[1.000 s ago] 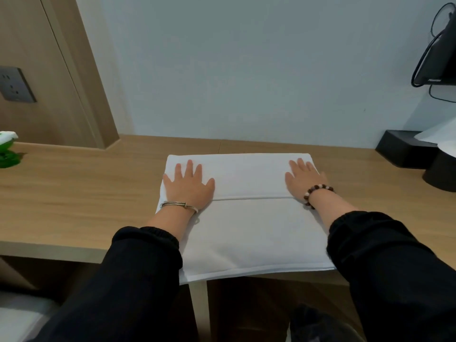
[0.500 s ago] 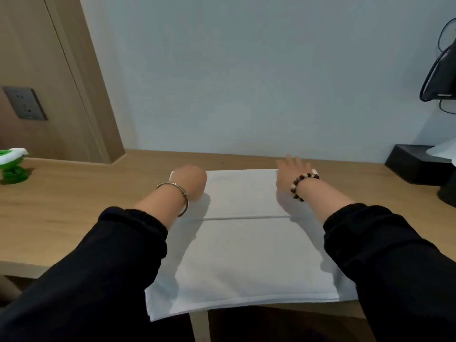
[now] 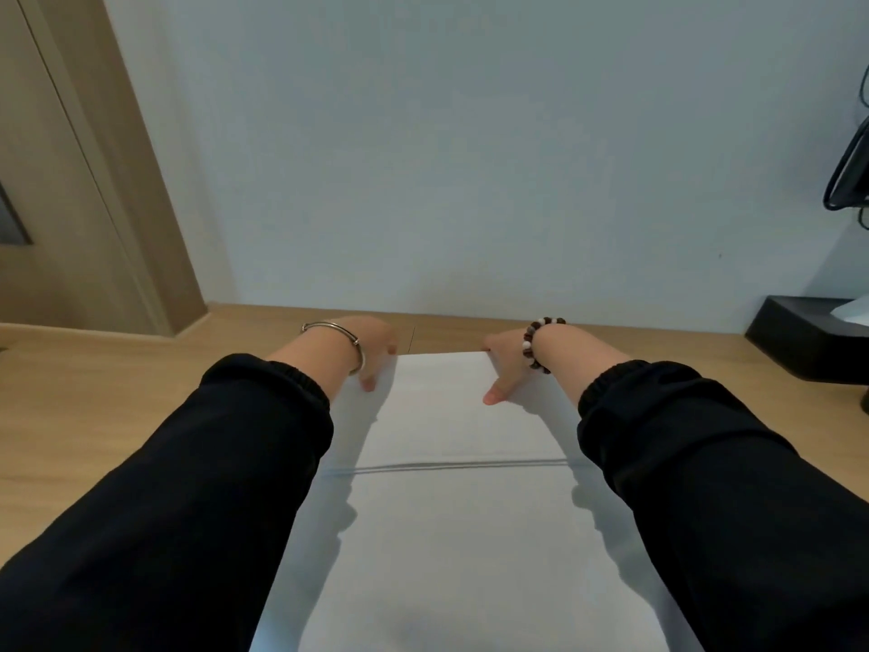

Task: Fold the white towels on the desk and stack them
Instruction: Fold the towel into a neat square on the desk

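A white rectangular cloth towel (image 3: 451, 534) lies flat on the light wooden surface (image 3: 117, 416), running from the 6 o'clock edge of the view up to a straight far hem near the middle, just short of the pale blue-grey wall (image 3: 470, 157) at 12 o'clock. A straight cloth edge crosses the towel from 9 to 3 o'clock, between the hands and the near end. The left hand (image 3: 371, 352) sits at the far hem toward 11 o'clock, thumb lying on the cloth and pointing back to 6 o'clock, the other fingers folded down past the hem and hidden; its grip is closed on the towel's far edge. The right hand (image 3: 505, 364) mirrors it toward 1 o'clock, thumb flat on the cloth, a fingertip showing at the hem, grip likewise clamped on that edge. A thin silver metal bangle (image 3: 336, 329) circles the left wrist, and a bracelet of dark brown and white beads (image 3: 531, 345) circles the right. Long black fabric sleeves (image 3: 188, 487) cover both forearms and hide the towel's side edges. At 3 o'clock a flat black box (image 3: 809, 341) rests on the surface, well apart from the towel; at 9 to 10 o'clock a tan wooden panel (image 3: 94, 181) stands beside the wall
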Motion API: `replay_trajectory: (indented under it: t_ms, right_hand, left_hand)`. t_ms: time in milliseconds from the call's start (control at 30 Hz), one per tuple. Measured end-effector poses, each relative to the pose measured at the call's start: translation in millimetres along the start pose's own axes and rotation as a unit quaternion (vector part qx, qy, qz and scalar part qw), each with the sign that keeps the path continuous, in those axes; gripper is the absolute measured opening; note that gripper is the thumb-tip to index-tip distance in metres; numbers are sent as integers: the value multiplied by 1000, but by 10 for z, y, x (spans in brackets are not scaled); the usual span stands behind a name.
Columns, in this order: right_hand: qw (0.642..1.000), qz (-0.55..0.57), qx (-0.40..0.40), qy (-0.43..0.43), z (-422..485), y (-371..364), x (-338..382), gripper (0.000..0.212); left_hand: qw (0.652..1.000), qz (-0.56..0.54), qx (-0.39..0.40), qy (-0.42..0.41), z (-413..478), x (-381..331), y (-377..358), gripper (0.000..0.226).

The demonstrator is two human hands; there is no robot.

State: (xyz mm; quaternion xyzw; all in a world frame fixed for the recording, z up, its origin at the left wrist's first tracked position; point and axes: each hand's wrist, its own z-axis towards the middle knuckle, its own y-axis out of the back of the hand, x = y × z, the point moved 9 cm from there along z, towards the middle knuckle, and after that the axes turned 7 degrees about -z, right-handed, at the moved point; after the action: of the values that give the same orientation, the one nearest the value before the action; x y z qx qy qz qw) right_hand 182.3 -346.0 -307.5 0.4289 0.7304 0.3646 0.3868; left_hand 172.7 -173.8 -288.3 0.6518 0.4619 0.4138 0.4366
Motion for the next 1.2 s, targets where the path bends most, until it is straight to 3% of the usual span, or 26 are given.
replay_trajectory:
  t_ms: [100, 167, 233, 333, 400, 467, 600, 867, 1033, 1100, 1200]
  right_hand:
    - [1000, 1, 11, -7, 11, -5, -30, 85]
    - [1000, -3, 3, -13, 38, 13, -40, 69]
    - [999, -9, -33, -34, 27, 74, -115, 25]
    - [996, -17, -67, -51, -62, 147, -201, 24]
    - [992, 12, -116, -56, -111, 241, -249, 7]
    - [975, 21, -208, -70, -224, 446, -297, 9]
    - [922, -69, -365, -105, -581, 875, -275, 19]
    - [860, -57, -498, -96, -1341, 641, -201, 19]
    - [838, -2, -544, -40, -1751, 132, -114, 25]
    - [857, 11, -516, -7, -1735, -88, -52, 30]
    - [912, 14, -411, 18, -1553, -460, 58, 39]
  left_hand:
    - [999, -27, 26, -6, 82, 49, -54, 41]
    - [998, -50, 23, -12, 109, 98, -75, 22]
    - [997, -69, 20, -6, 147, 149, -94, 21]
    - [996, -89, -27, -8, 132, 172, -37, 23]
    - [992, -82, -99, -12, 78, 218, 78, 22]
    - [979, -59, -195, -1, -33, 296, 254, 20]
    - [932, -46, -359, 11, -384, 378, 626, 9]
    - [842, -1, -531, -93, -1439, -72, 659, 22]
    - [845, 25, -514, -143, -1854, -387, 304, 25]
    - [867, 20, -468, -171, -1881, -487, 79, 23]
    - [922, 4, -347, -173, -1743, -550, -280, 19]
